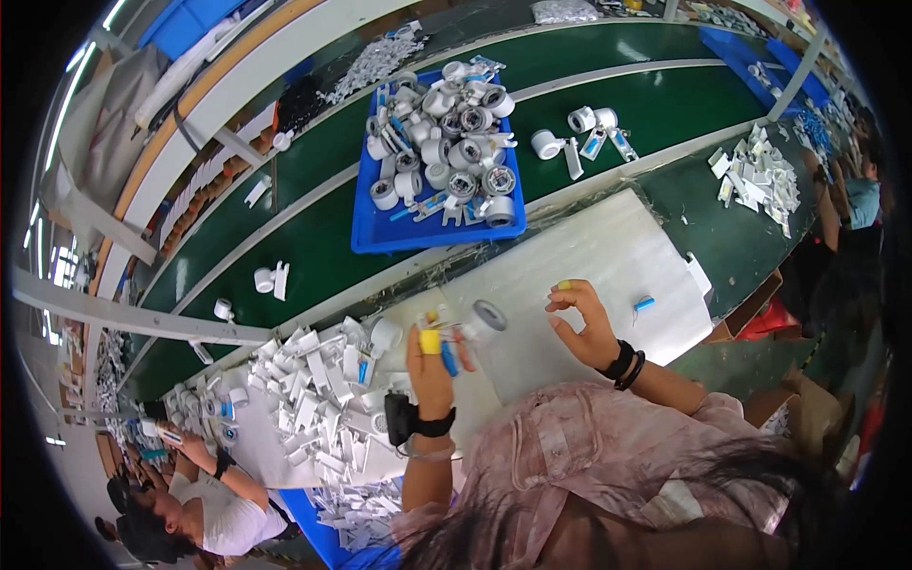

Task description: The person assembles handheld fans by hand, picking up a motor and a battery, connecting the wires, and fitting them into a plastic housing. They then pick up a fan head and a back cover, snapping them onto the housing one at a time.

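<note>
My left hand (pixel 432 375), with yellow tape on a finger and a dark band at the wrist, is closed on a white round-headed part (pixel 486 319). The part is smeared by motion, and a blue piece (pixel 448 358) shows beside my fingers. My right hand (pixel 591 332) hovers over the pale work sheet (pixel 560 256), thumb and forefinger apart, holding nothing I can see. To its right lies a small blue piece with a thin wire (pixel 645 304). A heap of white plastic pieces (pixel 318 389) lies left of my left hand.
A blue tray (pixel 380 237) piled with white round-headed parts stands on the green conveyor belt (pixel 655 100). Several similar parts (pixel 547 144) lie right of it. More white pieces (pixel 758 176) are heaped at right. A co-worker's hand (pixel 195 448) is at far left. A blue bin (pixel 323 537) sits below.
</note>
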### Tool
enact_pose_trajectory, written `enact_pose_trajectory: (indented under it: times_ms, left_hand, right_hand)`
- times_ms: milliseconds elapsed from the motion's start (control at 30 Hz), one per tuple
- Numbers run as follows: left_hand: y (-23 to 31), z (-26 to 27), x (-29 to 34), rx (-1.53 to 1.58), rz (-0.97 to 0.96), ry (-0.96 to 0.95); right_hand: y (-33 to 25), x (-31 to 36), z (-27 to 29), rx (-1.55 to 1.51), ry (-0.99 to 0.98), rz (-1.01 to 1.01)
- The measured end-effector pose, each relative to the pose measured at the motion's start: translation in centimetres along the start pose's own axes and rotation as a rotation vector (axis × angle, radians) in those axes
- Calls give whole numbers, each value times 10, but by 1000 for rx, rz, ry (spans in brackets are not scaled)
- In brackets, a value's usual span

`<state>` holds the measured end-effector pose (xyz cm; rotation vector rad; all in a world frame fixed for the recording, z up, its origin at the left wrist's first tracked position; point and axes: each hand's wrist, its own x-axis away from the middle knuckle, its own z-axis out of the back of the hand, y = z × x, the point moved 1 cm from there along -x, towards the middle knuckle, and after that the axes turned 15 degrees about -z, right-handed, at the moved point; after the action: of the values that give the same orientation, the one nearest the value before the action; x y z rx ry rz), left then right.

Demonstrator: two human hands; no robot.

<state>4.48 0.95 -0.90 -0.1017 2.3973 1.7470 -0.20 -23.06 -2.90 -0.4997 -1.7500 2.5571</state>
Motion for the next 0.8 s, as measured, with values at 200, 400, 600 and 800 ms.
enact_pose_trajectory:
  times_ms: [200,400,600,800]
  left_hand:
    - [-28,102,-86,-264,-98,292]
    - [-84,203,-176,-355,-104,462]
    - [-116,232,-184,-1326,-204,296]
    - [-86,149,-140,-1020,-258,240]
  right_hand:
    - [62,-45,38,90,-30,-260]
    - [147,-163,80,574,210,34]
    - [208,-266,93,1105,86,398]
    - [216,-296,109,1058,-62,247]
